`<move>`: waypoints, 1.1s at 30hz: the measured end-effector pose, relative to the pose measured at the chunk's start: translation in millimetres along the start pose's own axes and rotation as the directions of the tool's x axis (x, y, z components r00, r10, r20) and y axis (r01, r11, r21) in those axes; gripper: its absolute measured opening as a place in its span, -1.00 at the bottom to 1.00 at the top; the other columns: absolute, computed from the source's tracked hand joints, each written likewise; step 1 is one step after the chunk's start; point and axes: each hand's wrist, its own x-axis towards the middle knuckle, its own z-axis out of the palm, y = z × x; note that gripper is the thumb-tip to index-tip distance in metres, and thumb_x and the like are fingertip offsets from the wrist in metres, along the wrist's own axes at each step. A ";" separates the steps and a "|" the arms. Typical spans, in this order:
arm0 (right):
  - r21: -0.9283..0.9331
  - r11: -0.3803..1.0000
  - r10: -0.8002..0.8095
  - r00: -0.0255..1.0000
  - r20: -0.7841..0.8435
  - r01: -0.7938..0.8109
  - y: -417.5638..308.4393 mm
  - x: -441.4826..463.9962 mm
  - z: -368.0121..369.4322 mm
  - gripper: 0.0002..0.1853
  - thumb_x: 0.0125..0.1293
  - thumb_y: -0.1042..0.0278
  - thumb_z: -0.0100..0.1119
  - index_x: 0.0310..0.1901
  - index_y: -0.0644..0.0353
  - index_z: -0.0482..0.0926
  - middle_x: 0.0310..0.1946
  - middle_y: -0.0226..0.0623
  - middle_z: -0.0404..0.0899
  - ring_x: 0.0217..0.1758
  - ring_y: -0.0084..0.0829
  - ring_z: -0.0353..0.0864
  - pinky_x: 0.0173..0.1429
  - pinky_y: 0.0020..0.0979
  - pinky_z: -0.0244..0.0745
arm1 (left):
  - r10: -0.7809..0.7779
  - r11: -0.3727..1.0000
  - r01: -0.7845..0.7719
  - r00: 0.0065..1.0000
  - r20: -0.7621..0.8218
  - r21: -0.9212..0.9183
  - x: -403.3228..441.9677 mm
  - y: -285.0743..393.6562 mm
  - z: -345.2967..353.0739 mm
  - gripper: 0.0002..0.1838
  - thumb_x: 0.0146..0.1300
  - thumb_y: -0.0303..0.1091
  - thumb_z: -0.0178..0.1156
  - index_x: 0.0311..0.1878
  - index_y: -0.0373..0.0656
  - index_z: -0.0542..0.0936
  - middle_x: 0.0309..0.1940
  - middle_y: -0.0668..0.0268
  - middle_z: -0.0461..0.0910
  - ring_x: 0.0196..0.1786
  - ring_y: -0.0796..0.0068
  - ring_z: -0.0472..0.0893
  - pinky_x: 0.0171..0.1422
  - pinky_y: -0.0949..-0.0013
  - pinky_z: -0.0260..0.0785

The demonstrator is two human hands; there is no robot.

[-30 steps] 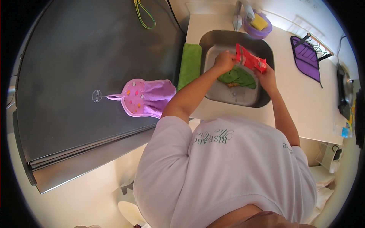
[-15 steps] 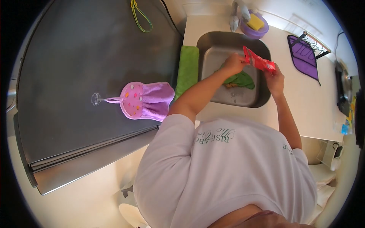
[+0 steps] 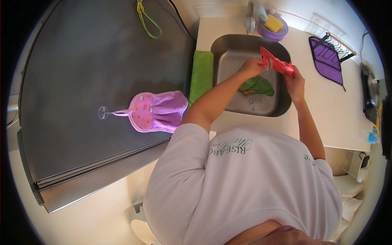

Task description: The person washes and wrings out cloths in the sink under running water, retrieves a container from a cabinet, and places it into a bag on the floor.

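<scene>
A red packet (image 3: 276, 64) is stretched between my two hands over the metal sink (image 3: 228, 61). My left hand (image 3: 251, 67) pinches its left end, and my right hand (image 3: 295, 84) grips its right end. Below the packet, green leaves (image 3: 258, 85) with brownish stems lie on the sink floor. The fingertips of both hands are partly hidden by the packet.
A green cloth (image 3: 201, 75) lies at the sink's left edge. Behind the sink stand a faucet (image 3: 250, 19) and a purple bowl (image 3: 281, 34) with a yellow sponge (image 3: 274, 23). To the right is a rack over a purple mat (image 3: 329, 71). A pink towel (image 3: 157, 111) hangs at left.
Both hands have moved the red packet slightly right over the sink since the first frame, keeping hold of it. The leaves stay in the sink.
</scene>
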 end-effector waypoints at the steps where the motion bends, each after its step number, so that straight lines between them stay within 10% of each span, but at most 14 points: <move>1: 0.011 0.999 -0.048 0.999 -0.020 0.048 1.9 -1.4 2.4 -0.78 0.18 0.37 0.22 -0.15 0.22 0.52 -0.47 -0.28 0.58 -0.43 -0.56 0.49 -0.30 -0.49 0.38 | -0.011 1.000 0.011 1.000 0.000 0.000 1.7 -4.4 0.9 -0.80 0.15 -0.16 0.19 -0.20 0.02 0.65 -0.39 0.18 0.62 -0.35 0.23 0.59 -0.21 0.29 0.37; 8: 0.059 0.998 -0.006 0.998 0.069 0.002 0.2 5.3 19.3 -0.77 0.16 0.39 0.23 -0.15 0.20 0.52 -0.46 -0.25 0.59 -0.43 -0.56 0.49 -0.28 -0.48 0.39 | -0.018 0.999 0.015 0.997 0.079 0.041 2.9 -25.0 -16.7 -0.76 0.14 -0.07 0.16 -0.19 0.11 0.66 -0.27 0.19 0.62 -0.16 0.14 0.58 -0.07 0.21 0.39; 11: 0.080 0.997 0.004 0.994 0.106 -0.012 -6.5 4.6 31.2 -0.75 0.14 0.37 0.25 -0.15 0.20 0.52 -0.47 -0.25 0.58 -0.46 -0.57 0.46 -0.30 -0.48 0.39 | -0.130 0.986 0.116 0.985 0.111 0.124 -11.2 -9.6 -39.1 -0.78 0.21 -0.23 0.15 -0.17 -0.11 0.64 -0.41 0.22 0.62 -0.32 0.47 0.56 -0.16 0.37 0.36; 17: 0.075 0.996 0.032 0.988 0.150 -0.044 -5.7 7.6 54.6 -0.71 0.11 0.36 0.27 -0.11 0.19 0.53 -0.48 -0.26 0.57 -0.50 -0.58 0.42 -0.31 -0.48 0.39 | -0.145 0.940 0.190 0.974 0.172 -0.282 -12.7 -59.1 -44.0 -0.69 0.21 -0.15 0.15 -0.15 -0.19 0.61 -0.32 0.37 0.62 -0.28 0.54 0.51 -0.11 0.47 0.32; 33: 0.028 0.995 0.091 0.973 0.214 -0.099 -17.0 4.6 56.7 -0.68 0.11 0.36 0.26 -0.08 0.20 0.54 -0.41 -0.16 0.61 -0.46 -0.49 0.52 -0.26 -0.45 0.42 | -0.361 0.853 0.487 0.810 0.463 -0.188 -37.1 -33.3 -76.5 -0.65 0.14 -0.08 0.17 -0.03 0.04 0.56 -0.04 0.47 0.51 0.03 0.34 0.38 0.11 0.18 0.20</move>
